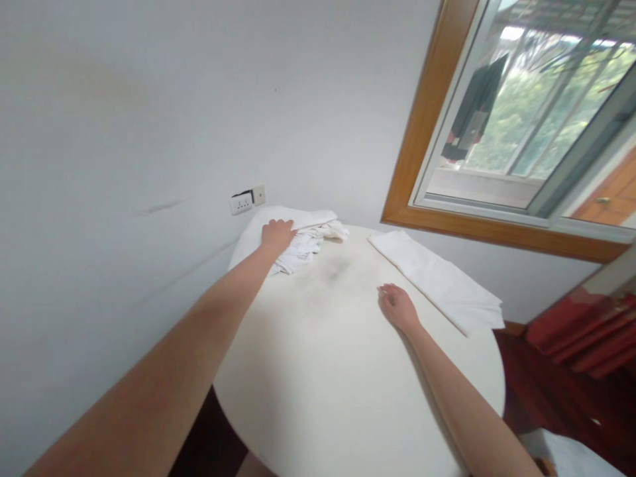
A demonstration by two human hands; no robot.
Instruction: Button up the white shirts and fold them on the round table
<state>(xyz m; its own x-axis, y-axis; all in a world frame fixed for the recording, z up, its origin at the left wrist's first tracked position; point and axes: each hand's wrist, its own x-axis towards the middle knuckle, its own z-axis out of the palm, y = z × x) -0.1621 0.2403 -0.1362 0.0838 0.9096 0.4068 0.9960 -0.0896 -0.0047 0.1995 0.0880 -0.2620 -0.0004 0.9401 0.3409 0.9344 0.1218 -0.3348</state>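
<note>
My left hand [277,235] reaches to the far side of a round white table [322,371] and rests on a pile of crumpled white cloths [303,238], with its fingers curled into the fabric. My right hand [397,306] lies on the bare tabletop, fingers loosely bent and holding nothing. Just beyond its fingertips lies a folded white cloth [437,278], stretched out flat toward the table's right edge.
A pale wall stands right behind the table, with a socket [247,199] just above the cloth pile. A wood-framed window [517,132] is at the upper right. Red-brown floor [561,397] and red fabric [586,331] lie to the right.
</note>
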